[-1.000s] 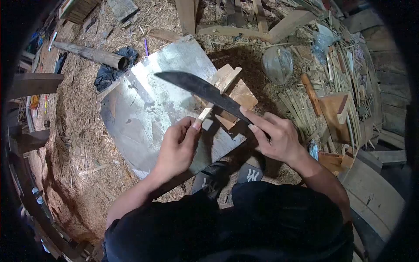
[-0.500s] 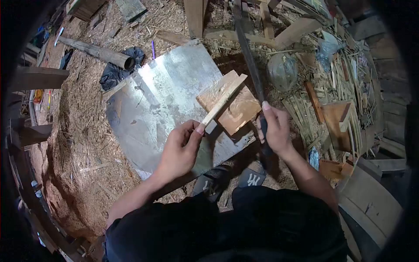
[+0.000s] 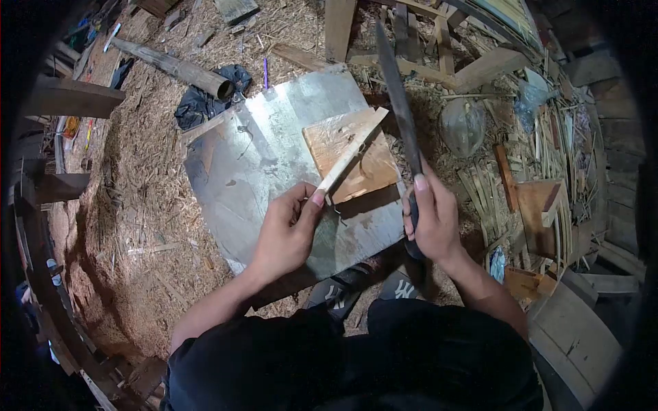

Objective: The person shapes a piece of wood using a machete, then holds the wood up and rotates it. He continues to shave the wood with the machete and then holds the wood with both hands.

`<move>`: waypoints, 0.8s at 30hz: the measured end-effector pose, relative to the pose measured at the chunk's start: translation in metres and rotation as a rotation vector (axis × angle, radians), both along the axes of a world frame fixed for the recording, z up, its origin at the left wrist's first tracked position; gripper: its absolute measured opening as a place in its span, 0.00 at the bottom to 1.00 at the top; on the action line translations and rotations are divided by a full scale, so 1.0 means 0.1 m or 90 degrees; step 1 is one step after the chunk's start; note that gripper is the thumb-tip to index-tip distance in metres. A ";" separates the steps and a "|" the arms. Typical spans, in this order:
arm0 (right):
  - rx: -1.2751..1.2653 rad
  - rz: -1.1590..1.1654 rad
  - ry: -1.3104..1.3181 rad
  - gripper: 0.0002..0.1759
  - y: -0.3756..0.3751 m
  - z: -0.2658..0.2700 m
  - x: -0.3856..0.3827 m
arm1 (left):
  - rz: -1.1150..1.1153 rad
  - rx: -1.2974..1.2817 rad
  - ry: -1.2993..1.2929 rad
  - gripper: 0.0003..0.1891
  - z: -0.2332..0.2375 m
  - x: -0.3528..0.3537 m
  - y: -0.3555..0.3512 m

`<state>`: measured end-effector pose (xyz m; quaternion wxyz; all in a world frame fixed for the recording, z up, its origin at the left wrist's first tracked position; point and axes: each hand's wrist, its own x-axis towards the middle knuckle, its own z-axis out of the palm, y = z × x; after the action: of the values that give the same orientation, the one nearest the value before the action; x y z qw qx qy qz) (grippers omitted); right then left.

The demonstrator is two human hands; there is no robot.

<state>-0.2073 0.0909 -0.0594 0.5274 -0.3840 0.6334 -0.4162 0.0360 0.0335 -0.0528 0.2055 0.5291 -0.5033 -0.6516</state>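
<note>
My left hand (image 3: pixel 288 229) pinches the near end of a thin wooden strip (image 3: pixel 351 152), whose far end rests across a flat wooden block (image 3: pixel 346 140). The block lies on a grey metal sheet (image 3: pixel 271 154). My right hand (image 3: pixel 432 219) grips the handle of a long dark knife (image 3: pixel 397 103). Its blade is raised edge-on, pointing away from me, just right of the strip and block and clear of both.
Straw and wood shavings cover the ground. A pipe (image 3: pixel 179 68) and black cloth (image 3: pixel 205 99) lie beyond the sheet at left. Planks, bamboo splints and a clear plastic bag (image 3: pixel 462 123) crowd the right side. My shoes (image 3: pixel 356 288) sit below the sheet.
The knife swung from lying across the strip to standing raised at the right, blade pointing away. My left hand kept hold of the strip on the block.
</note>
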 end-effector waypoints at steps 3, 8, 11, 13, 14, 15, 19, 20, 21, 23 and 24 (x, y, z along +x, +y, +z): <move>-0.243 0.042 0.186 0.29 0.08 0.05 0.00 | -0.011 -0.028 0.026 0.14 -0.03 0.01 -0.01; -0.314 0.299 0.478 0.30 0.13 0.24 -0.08 | -0.013 -0.050 0.007 0.14 0.00 0.01 0.00; -0.330 0.330 0.499 0.31 0.16 0.15 -0.03 | 0.010 -0.141 -0.024 0.15 0.01 -0.02 0.04; -0.326 0.340 0.503 0.31 0.16 0.14 -0.04 | 0.017 -0.189 -0.069 0.15 0.01 -0.02 0.04; -0.321 0.349 0.508 0.30 0.17 0.14 -0.05 | 0.009 -0.159 -0.066 0.15 0.02 -0.02 0.03; -0.319 0.347 0.508 0.30 0.15 0.12 -0.10 | -0.002 -0.130 -0.063 0.16 0.04 -0.01 0.02; -0.267 0.281 0.558 0.29 0.05 0.11 -0.21 | 0.001 -0.007 0.003 0.16 0.03 -0.01 -0.03; -0.276 0.275 0.523 0.28 0.05 0.12 -0.20 | -0.004 -0.015 -0.006 0.16 0.02 0.00 -0.03; -0.275 0.273 0.522 0.28 0.05 0.11 -0.22 | -0.011 -0.021 -0.018 0.16 0.01 0.01 -0.02; -0.322 0.301 0.581 0.27 0.03 0.07 -0.31 | -0.016 -0.006 -0.020 0.16 0.05 0.00 -0.03; -0.343 0.316 0.610 0.27 0.02 0.05 -0.35 | -0.017 0.010 -0.020 0.16 0.07 0.00 -0.03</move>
<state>-0.2420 0.0930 -0.0541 0.1485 -0.7853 0.5641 -0.2073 0.0356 0.0303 -0.0453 0.1847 0.5343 -0.5083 -0.6497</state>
